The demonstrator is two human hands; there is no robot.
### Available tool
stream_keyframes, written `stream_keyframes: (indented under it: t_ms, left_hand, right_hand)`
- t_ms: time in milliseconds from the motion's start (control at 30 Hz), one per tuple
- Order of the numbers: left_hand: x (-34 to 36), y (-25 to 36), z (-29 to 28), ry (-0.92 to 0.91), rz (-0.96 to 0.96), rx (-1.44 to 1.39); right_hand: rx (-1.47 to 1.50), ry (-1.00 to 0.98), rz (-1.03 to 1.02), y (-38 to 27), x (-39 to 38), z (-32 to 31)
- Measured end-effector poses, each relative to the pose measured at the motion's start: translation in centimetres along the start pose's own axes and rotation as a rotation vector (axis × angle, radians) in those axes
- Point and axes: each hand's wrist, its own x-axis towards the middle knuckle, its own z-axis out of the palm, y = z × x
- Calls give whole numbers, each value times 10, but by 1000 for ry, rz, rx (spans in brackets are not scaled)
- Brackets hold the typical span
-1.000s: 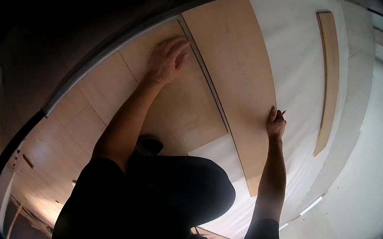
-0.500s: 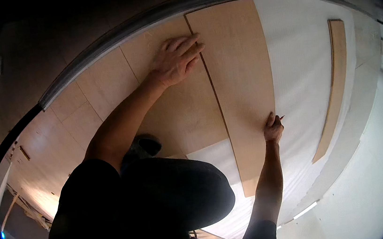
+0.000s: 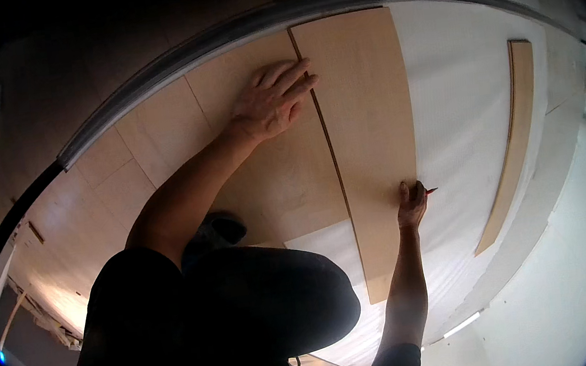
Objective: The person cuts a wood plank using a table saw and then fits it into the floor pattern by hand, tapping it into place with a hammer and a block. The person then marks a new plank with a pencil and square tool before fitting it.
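Note:
A long light-wood floor plank (image 3: 372, 116) lies beside the laid floorboards (image 3: 271, 178), with a dark line along the joint between them. My left hand (image 3: 270, 100) is open and spread flat, its palm on the laid boards and its fingertips reaching over the joint onto the plank. At the plank's right edge, my right hand (image 3: 411, 204) is closed, thumb and finger on the board. From it sticks the red tip of what looks like a pencil (image 3: 432, 190); the rest is hidden in the fingers.
White underlay sheet (image 3: 458, 113) spreads to the right of the plank. A narrow wood strip (image 3: 510, 151) lies on it. A dark curved rail (image 3: 197, 38) runs along the far side. A dark cap (image 3: 284, 292) hides part of the near floor.
My right hand has shifted slightly left, further onto the plank, and more of the red tip shows. My left hand stays at the joint. The whole view has tilted a little.

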Motion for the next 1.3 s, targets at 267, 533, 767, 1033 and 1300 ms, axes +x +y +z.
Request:
stream_keyframes:
  t_ms: [267, 533, 767, 1033, 1300]
  left_hand:
    - [-2, -5, 6, 40, 12, 12]
    - [7, -2, 4, 18, 41, 20]
    - [14, -5, -3, 5, 37, 6]
    - [16, -3, -3, -28, 23, 9]
    - [15, 0, -3, -36, 8, -20]
  right_hand:
    - [384, -9, 111, 7, 9, 8]
    - [253, 21, 173, 9, 22, 15]
    - [127, 76, 11, 31, 19, 31]
    - [35, 210, -72, 12, 9, 37]
    - [-153, 130, -300, 14, 18, 17]
